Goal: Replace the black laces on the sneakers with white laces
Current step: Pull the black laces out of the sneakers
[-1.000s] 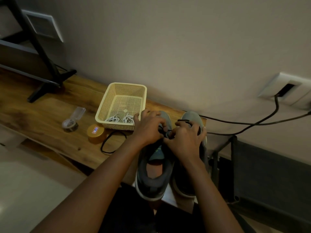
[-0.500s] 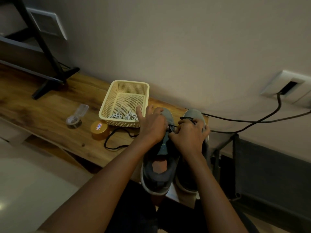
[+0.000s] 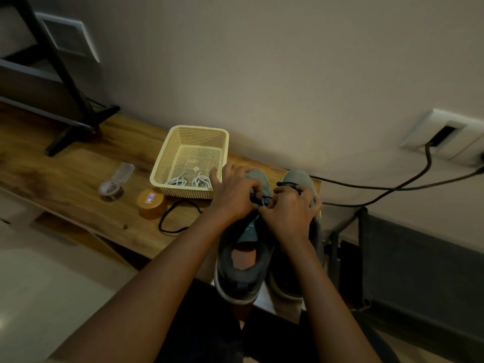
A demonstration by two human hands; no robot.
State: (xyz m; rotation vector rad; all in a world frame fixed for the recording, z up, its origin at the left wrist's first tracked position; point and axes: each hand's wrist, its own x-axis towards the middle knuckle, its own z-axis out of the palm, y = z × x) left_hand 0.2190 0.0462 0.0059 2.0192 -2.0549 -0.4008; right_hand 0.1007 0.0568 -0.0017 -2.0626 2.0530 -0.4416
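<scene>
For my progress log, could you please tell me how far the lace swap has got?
Done: nothing white threaded that I can see. In hand: left hand and right hand pinch the black lace on the left sneaker. Left: threading the white laces, now in the basket.

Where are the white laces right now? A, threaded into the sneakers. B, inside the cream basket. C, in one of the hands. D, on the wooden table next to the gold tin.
B: the white laces lie coiled inside the cream basket, against its near wall, while the left hand and right hand pinch a black lace at the sneakers.
</scene>
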